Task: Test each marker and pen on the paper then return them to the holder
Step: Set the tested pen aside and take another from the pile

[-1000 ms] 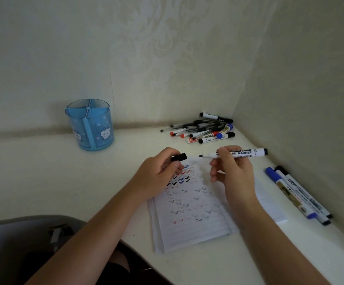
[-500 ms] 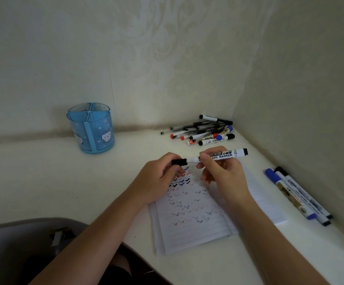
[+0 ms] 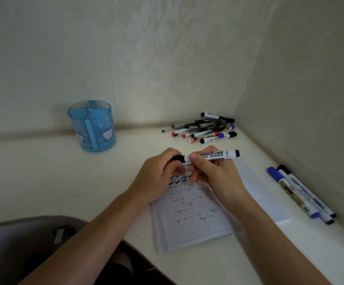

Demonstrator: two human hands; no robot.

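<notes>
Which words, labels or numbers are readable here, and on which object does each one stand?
"ARD MARKER": on the white marker, its first letters hidden behind the right hand.
Small print around it: too small to read.
Labels on the three markers at the right and on the pile of pens: blurred, unreadable.
Paper: only tick marks, no words.
Blue holder: cartoon faces, no readable text.
</notes>
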